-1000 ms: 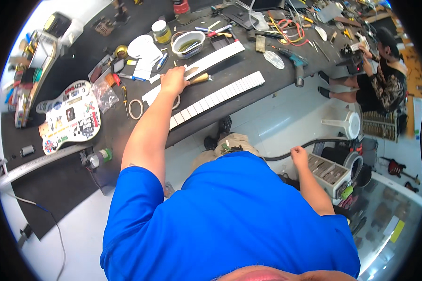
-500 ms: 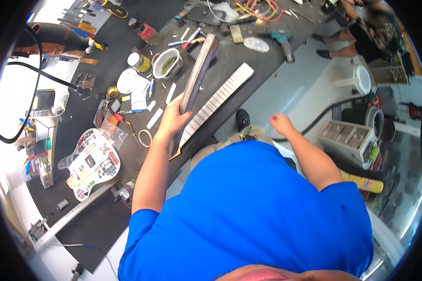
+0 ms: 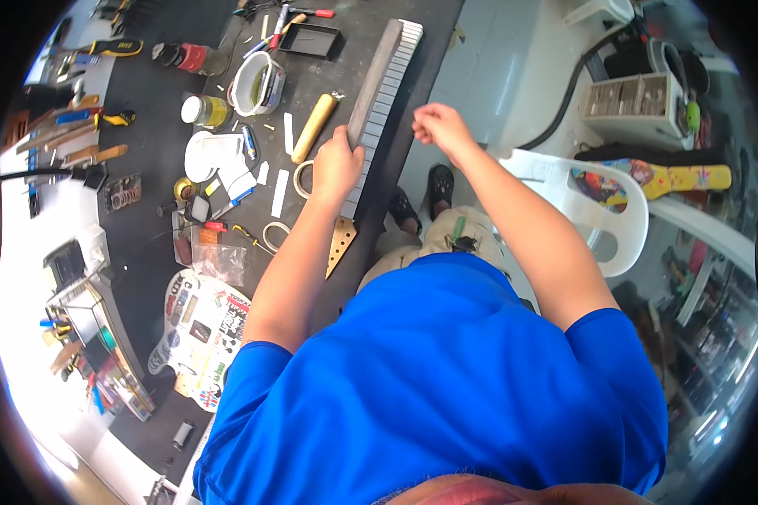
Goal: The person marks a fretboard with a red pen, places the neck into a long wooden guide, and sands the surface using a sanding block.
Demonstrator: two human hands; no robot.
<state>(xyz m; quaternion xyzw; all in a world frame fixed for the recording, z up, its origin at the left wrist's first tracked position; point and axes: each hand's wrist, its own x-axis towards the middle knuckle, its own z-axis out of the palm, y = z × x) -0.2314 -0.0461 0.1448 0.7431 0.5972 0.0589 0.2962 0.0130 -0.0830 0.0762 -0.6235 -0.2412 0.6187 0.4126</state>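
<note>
My left hand (image 3: 338, 164) is closed around a long straight grey-brown bar (image 3: 376, 80). The bar runs along the left side of a guitar neck (image 3: 387, 88) and covers part of its fretboard; whether it rests on the board I cannot tell. Pale and grey bands cross the fretboard. At the neck's near end is a light wooden headstock (image 3: 340, 244) with a row of holes. Off the bench edge, to the right of the neck, my right hand (image 3: 443, 132) hangs in the air with its fingers curled and nothing visible in them.
Left of the neck on the dark bench (image 3: 312, 84) are a wooden-handled tool (image 3: 315, 128), tape rolls (image 3: 275, 236), a white tub (image 3: 258, 82), a jar (image 3: 205, 111) and a black tray (image 3: 311, 40). A sticker-covered guitar body (image 3: 202, 332) lies nearer. A white chair (image 3: 619, 244) stands right.
The view has shifted. The bar, earlier apart from the fretboard on its left, now lines up along it and partly covers it. My right hand has come up toward the neck.
</note>
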